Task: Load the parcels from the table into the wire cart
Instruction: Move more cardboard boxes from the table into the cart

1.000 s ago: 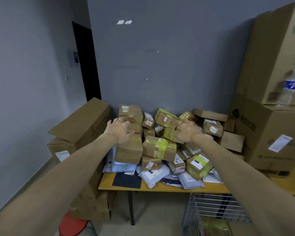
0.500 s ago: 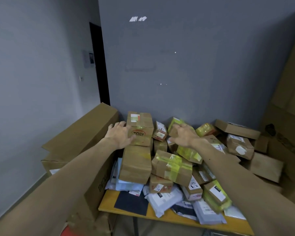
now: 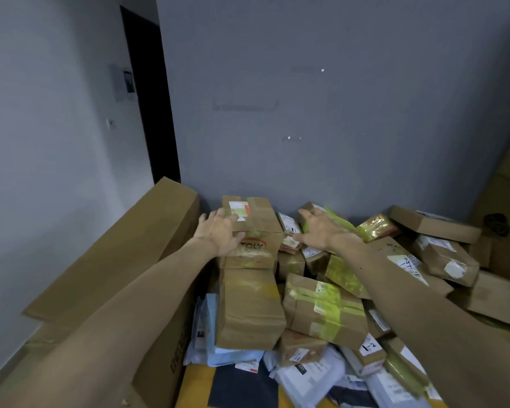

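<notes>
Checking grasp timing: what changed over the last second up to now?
Both hands advanced into the parcels: left hand touches the TOLY box on its left side, right hand rests on the yellow-taped box at the back. Nothing lifted. The camera closed in, so the wire cart left view. The pile lies unmoved.

Single head cam; faces fwd/down, close over parcel pile (image 3: 306,290).

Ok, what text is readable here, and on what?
"TOLY": front of the top box.
"1-2": handwritten on a small box, on its label.
Side print on the carton and the shipping labels: too blurred to read.
</notes>
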